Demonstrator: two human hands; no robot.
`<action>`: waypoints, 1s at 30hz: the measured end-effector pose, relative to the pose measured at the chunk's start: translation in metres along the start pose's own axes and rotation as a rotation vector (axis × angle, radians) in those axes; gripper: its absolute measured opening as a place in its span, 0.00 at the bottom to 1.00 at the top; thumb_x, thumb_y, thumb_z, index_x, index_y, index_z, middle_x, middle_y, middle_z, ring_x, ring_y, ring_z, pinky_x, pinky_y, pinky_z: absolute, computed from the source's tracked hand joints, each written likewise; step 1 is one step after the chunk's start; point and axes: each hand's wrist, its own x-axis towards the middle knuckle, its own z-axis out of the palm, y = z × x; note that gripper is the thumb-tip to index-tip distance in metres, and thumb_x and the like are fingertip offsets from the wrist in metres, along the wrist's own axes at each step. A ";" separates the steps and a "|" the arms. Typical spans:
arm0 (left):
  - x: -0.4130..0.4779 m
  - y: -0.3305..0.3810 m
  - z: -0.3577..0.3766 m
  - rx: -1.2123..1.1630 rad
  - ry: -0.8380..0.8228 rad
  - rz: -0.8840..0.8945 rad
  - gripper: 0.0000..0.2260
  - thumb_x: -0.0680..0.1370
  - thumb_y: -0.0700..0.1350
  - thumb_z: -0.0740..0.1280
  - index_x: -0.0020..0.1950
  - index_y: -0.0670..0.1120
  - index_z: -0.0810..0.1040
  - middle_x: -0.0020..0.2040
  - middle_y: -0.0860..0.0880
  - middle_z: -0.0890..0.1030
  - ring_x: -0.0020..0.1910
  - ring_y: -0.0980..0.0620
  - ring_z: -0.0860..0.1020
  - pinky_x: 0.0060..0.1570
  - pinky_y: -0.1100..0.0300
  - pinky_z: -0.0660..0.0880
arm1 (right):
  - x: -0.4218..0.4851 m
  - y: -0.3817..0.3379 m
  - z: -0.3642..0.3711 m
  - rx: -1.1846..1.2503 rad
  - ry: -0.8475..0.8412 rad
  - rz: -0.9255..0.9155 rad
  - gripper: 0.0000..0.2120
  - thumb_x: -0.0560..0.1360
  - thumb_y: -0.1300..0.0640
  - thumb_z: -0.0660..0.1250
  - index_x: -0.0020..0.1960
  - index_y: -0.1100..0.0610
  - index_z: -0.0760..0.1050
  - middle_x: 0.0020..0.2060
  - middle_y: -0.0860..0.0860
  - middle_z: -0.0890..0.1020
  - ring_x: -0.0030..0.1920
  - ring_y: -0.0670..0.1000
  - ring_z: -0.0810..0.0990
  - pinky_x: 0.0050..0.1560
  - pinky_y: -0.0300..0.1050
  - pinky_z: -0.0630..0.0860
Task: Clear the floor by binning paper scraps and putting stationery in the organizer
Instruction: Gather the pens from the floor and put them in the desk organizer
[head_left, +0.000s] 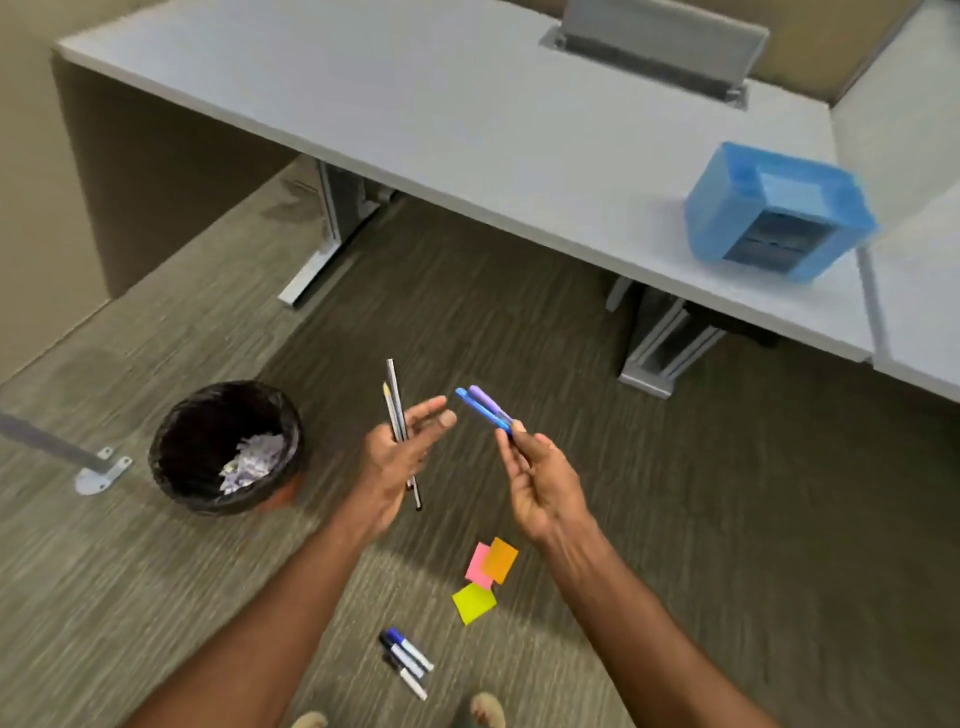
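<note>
My left hand (400, 457) grips two thin pencils (396, 410) that stick up past its fingers. My right hand (540, 483) holds a blue pen and a purple pen (483, 408) pointing up and left. On the carpet near my feet lie three markers (408, 660) and three sticky notes: pink (475, 566), orange (501, 558) and yellow-green (474, 603). A black-lined bin (176, 452) with crumpled paper scraps (252, 460) stands on the floor to the left. The blue organizer (722, 213) sits on the desk at the right.
A grey desk (467, 130) spans the back, with metal legs (322, 249) underneath and a second leg (660, 353) at the right. A metal floor bracket (96, 470) sits at the left. My feet (485, 709) show at the bottom edge.
</note>
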 end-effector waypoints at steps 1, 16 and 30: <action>0.000 0.010 0.018 0.024 -0.032 0.019 0.15 0.74 0.43 0.73 0.61 0.44 0.81 0.28 0.59 0.74 0.25 0.64 0.66 0.25 0.74 0.61 | -0.005 -0.006 0.004 0.015 -0.009 -0.012 0.13 0.76 0.76 0.63 0.47 0.59 0.68 0.36 0.58 0.80 0.38 0.52 0.86 0.41 0.43 0.85; -0.002 0.154 0.117 0.579 -0.225 0.275 0.17 0.73 0.60 0.72 0.44 0.45 0.84 0.32 0.46 0.79 0.29 0.51 0.74 0.30 0.62 0.69 | -0.081 -0.091 0.062 -0.786 0.111 -0.347 0.13 0.75 0.53 0.72 0.59 0.53 0.78 0.54 0.49 0.79 0.52 0.46 0.76 0.50 0.42 0.75; -0.036 0.235 0.281 0.560 -0.394 0.391 0.24 0.75 0.57 0.71 0.67 0.49 0.75 0.54 0.54 0.78 0.54 0.54 0.76 0.55 0.58 0.71 | -0.128 -0.285 0.096 -1.412 -0.068 -1.006 0.12 0.77 0.57 0.70 0.61 0.54 0.79 0.54 0.50 0.85 0.54 0.41 0.81 0.62 0.42 0.76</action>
